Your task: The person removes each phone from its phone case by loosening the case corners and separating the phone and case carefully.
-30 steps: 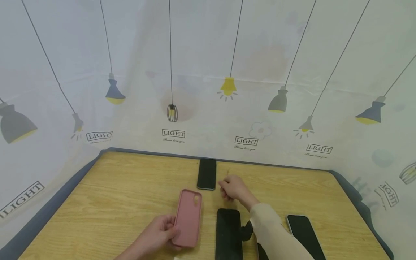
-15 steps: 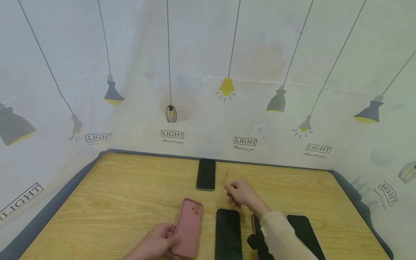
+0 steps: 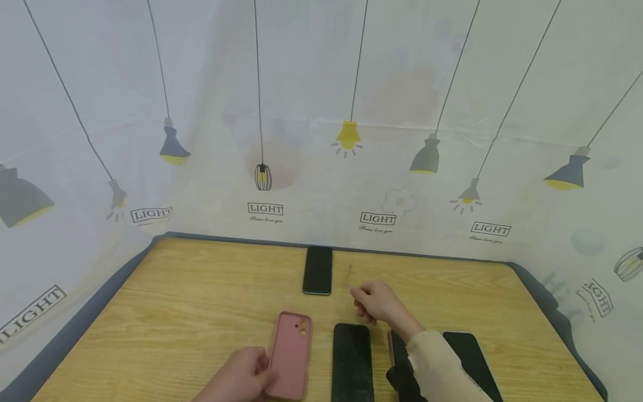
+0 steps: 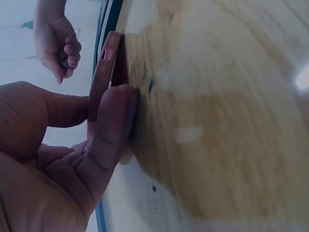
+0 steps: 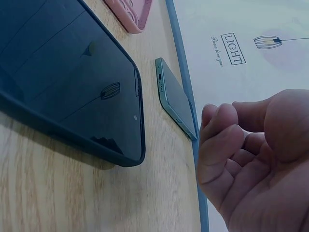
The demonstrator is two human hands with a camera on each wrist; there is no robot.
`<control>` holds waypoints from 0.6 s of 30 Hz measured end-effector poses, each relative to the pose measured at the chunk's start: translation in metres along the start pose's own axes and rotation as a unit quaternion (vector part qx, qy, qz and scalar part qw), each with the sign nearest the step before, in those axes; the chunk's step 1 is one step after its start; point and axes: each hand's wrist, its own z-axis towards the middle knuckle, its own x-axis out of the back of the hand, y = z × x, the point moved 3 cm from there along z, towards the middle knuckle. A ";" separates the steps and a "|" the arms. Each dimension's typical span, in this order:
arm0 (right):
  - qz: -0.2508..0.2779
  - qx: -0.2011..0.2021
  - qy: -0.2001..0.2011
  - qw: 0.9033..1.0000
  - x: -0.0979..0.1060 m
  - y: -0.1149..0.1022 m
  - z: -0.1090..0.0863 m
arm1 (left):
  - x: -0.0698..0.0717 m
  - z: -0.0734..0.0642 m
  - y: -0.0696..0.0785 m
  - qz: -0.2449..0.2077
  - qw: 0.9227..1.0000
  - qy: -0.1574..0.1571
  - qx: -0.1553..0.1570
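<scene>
Pink phone case [image 3: 290,357] in my left hand's pinch

I grip its lower left edge between thumb and fingers of my left hand [image 3: 240,373], its hollow side facing up, near the front of the wooden table [image 3: 166,329]; I cannot tell whether it touches the wood. Just beside it lies a dark phone [image 3: 353,363]. My right hand [image 3: 378,301] is raised beyond that phone, fingers curled in, holding nothing I can see. Another phone [image 3: 317,271] lies at the table's far edge, and one more [image 3: 471,357] right of my sleeve [image 3: 442,365].
</scene>
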 end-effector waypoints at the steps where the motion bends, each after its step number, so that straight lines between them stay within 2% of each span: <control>1: 0.001 0.000 -0.001 1.000 0.000 0.000 0.000 | 0.000 0.000 0.000 0.014 1.000 0.003 -0.001; 9: 0.010 -0.011 -0.001 1.000 0.000 0.002 -0.002 | -0.001 -0.001 0.003 0.071 0.997 0.014 0.006; 18: 0.004 -0.007 0.007 1.000 0.004 0.005 -0.005 | 0.000 -0.002 0.010 0.096 0.995 0.021 0.018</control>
